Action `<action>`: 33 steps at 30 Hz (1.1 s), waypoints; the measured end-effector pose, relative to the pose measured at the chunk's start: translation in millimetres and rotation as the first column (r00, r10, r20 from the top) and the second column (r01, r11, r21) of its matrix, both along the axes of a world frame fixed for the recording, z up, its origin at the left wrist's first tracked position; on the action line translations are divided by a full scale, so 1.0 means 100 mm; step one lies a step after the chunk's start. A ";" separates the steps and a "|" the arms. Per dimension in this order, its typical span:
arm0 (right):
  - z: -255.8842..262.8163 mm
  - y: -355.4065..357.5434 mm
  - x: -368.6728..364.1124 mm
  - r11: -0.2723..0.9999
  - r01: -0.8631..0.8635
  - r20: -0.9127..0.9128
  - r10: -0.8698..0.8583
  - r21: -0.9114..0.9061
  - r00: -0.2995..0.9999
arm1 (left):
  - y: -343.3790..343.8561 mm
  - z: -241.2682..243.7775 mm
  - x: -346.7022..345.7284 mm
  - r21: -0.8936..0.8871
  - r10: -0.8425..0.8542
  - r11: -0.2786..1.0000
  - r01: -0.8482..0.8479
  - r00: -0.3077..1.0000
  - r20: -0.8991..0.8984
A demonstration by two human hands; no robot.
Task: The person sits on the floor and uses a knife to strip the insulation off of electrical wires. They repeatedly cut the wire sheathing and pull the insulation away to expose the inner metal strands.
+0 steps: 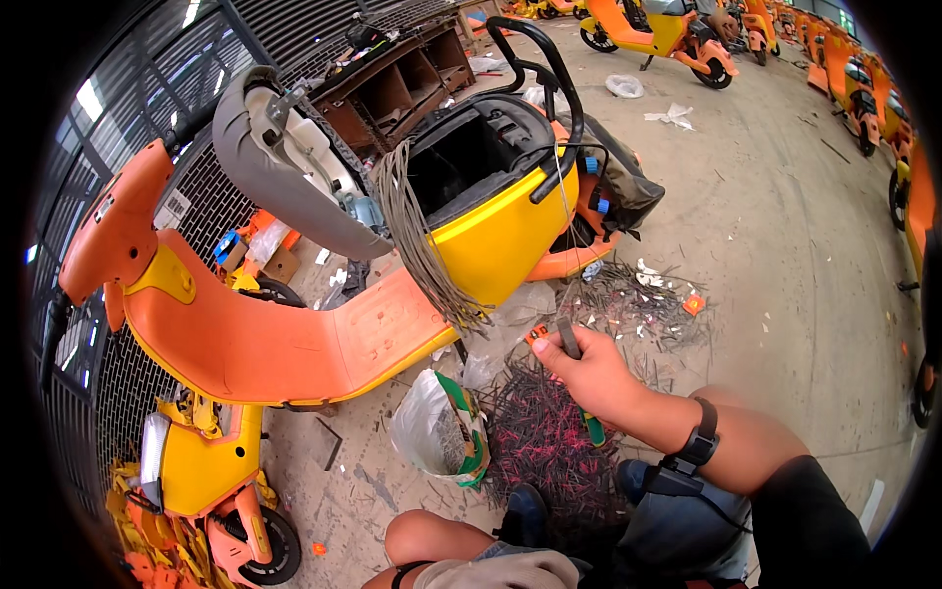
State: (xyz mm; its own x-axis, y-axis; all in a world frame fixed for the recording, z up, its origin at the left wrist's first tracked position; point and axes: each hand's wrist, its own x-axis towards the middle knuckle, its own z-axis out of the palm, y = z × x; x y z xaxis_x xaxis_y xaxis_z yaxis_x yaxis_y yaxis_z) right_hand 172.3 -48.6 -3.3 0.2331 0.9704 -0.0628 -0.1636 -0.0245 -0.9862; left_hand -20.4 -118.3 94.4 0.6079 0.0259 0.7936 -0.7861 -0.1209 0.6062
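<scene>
My right hand (600,372) pinches a small orange plastic piece (537,333) between thumb and finger. It also grips a tool with a flat grey blade (567,337); a green handle end (592,429) shows below the palm. A light knitted glove (500,571), apparently on my left hand, shows at the bottom edge, its fingers cut off from view. Ahead of me stands an orange and yellow electric scooter (508,221) with its grey seat (276,166) tipped up over an exposed storage bin (460,158). A bundle of thin grey cords (416,235) hangs over its side.
Dark and pink strip scraps (548,434) cover the floor by my shoes. A plastic-lined bag (434,427) stands beside them. Another scooter's front wheel (272,548) is at lower left. A brown metal bench (401,81) stands behind; more scooters (662,37) line the far side.
</scene>
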 end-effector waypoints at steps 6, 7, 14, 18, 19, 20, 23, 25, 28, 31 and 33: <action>-0.01 0.00 0.01 1.000 -0.013 0.042 0.014 -0.015 0.999 | -0.08 0.10 0.02 -0.116 0.031 0.993 -0.034 0.999 -0.026; 0.00 0.00 0.00 1.000 -0.014 0.045 0.014 -0.015 0.999 | -0.06 0.11 0.03 -0.097 0.025 0.995 -0.028 0.999 -0.027; -0.01 -0.01 0.03 1.000 -0.005 0.055 0.005 -0.006 0.998 | -0.07 0.04 0.02 -0.105 0.031 0.994 -0.034 0.999 -0.026; 0.04 -0.01 -0.04 0.999 -0.033 0.054 0.034 -0.016 0.998 | 0.11 0.00 0.37 0.092 -0.068 0.995 0.038 0.936 0.346; 0.03 -0.02 0.00 1.000 -0.025 0.055 0.026 -0.014 0.998 | 0.03 0.04 0.16 0.023 -0.029 0.999 0.026 0.983 0.183; 0.02 -0.02 0.04 1.000 -0.016 0.056 0.017 -0.012 0.998 | -0.02 0.04 0.05 -0.042 -0.001 0.999 0.001 1.000 0.013; 0.00 -0.01 0.00 1.000 -0.024 0.045 0.024 -0.008 0.999 | -0.05 0.03 0.03 -0.095 -0.009 0.995 0.012 1.000 0.028; 0.00 -0.01 -0.01 0.999 -0.032 0.045 0.032 -0.005 0.999 | -0.09 0.07 0.01 -0.136 0.011 0.991 -0.012 1.000 -0.006; 0.01 -0.01 -0.02 0.998 -0.062 0.048 0.063 -0.013 0.997 | 0.05 0.06 -0.08 -0.041 0.084 0.995 -0.087 0.994 -0.072; 0.03 -0.01 0.01 0.995 -0.100 0.047 0.101 -0.023 0.994 | 0.35 -0.29 -0.06 -0.107 0.464 0.866 -0.488 0.865 -0.190; 0.05 -0.04 0.04 0.991 -0.130 0.032 0.131 -0.015 0.991 | 0.48 -0.45 0.03 -0.102 0.738 0.508 -0.855 0.494 -0.460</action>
State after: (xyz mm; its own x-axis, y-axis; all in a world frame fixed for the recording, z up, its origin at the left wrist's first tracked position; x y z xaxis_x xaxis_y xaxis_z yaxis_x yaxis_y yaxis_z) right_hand 176.0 -52.4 1.2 0.1066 0.9919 -0.0696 -0.1254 -0.0560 -0.9905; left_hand -17.7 -70.2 49.7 0.4038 0.8138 0.4179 -0.1887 -0.3729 0.9085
